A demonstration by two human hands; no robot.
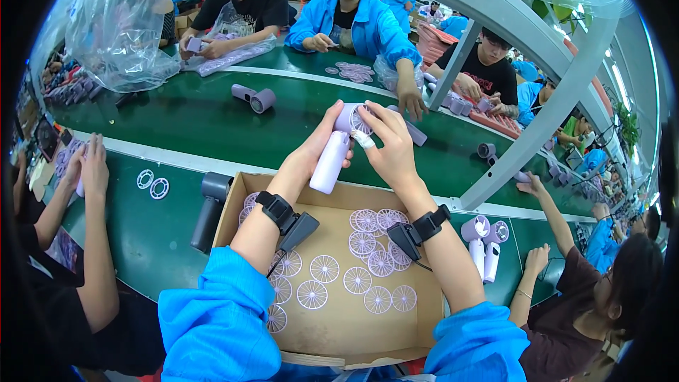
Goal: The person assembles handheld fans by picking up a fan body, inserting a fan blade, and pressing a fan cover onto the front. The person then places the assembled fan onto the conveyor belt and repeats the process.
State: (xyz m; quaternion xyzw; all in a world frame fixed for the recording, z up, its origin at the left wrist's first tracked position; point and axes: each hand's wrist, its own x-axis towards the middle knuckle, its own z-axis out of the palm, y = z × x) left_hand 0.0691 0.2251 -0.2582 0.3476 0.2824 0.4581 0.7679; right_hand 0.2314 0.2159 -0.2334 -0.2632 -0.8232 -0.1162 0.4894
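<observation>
A light purple handheld fan (pixel 329 166) is held up over the far edge of a cardboard box (pixel 332 329). My left hand (pixel 318 145) wraps round it from the left, where the handle meets the round head. My right hand (pixel 389 145) has its fingers pressed on the head's spoked front grille (pixel 358 122). White material covers one right fingertip. Below my forearms, several loose purple spoked grilles (pixel 325 269) lie in the box, some overlapping at its right side. The fan's far side is hidden.
Beside the box stand a dark fan (pixel 212 205) on the left and two purple fans (pixel 484 247) on the right. Two purple rings (pixel 159 188) lie at left. A purple fan (pixel 254 97) rests on the green belt (pixel 191 110). Co-workers sit around; one's hand (pixel 410 95) reaches in close.
</observation>
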